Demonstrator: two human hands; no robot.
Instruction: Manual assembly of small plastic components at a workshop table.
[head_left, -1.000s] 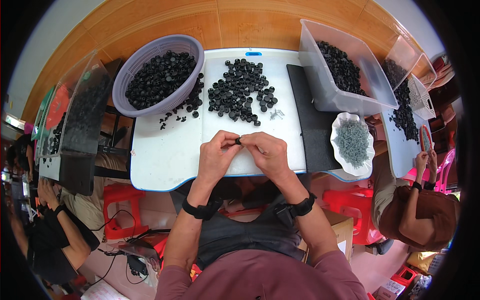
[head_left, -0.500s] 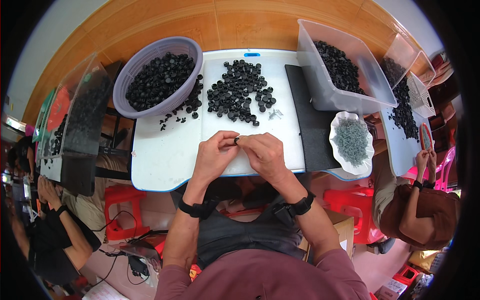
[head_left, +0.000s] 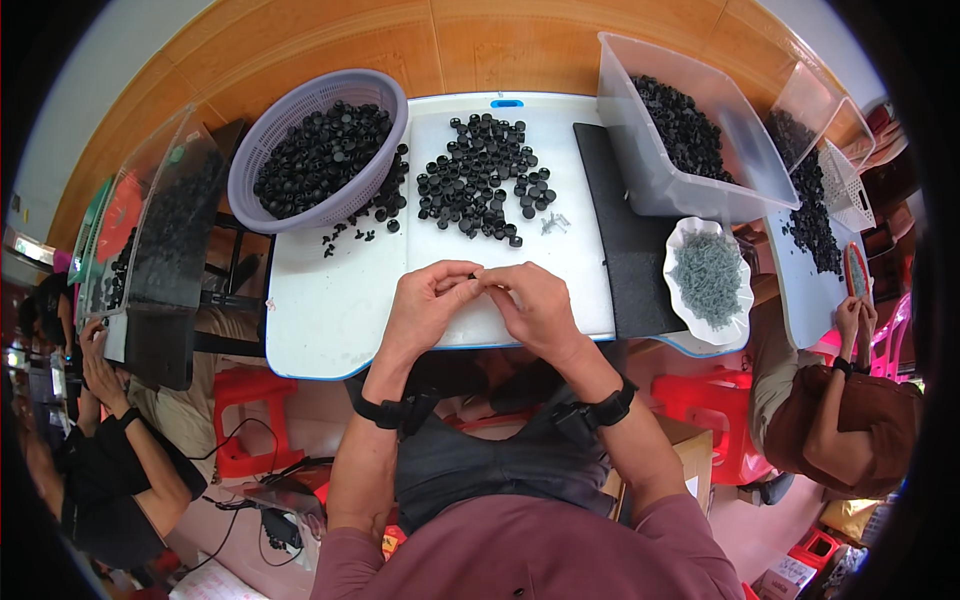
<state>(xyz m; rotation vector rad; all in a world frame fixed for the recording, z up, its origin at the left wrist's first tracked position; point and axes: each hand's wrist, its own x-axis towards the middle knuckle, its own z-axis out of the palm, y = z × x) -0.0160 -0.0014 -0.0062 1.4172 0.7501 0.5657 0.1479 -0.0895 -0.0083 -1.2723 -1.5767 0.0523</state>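
One small black part (head_left: 473,277), mostly hidden, is pinched by the left hand (head_left: 428,303) above the near part of the white table (head_left: 330,315). It is met by the bent right hand (head_left: 535,303); whether it is gripped there too cannot be told. Round black caps (head_left: 478,182) are spread beyond, between a lavender basket (head_left: 305,92) and a translucent plastic bin (head_left: 700,200).

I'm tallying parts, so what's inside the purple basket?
The purple basket holds a heap of small black round pieces. Only the top of the heap shows; what lies beneath, and the basket's bottom, is covered.
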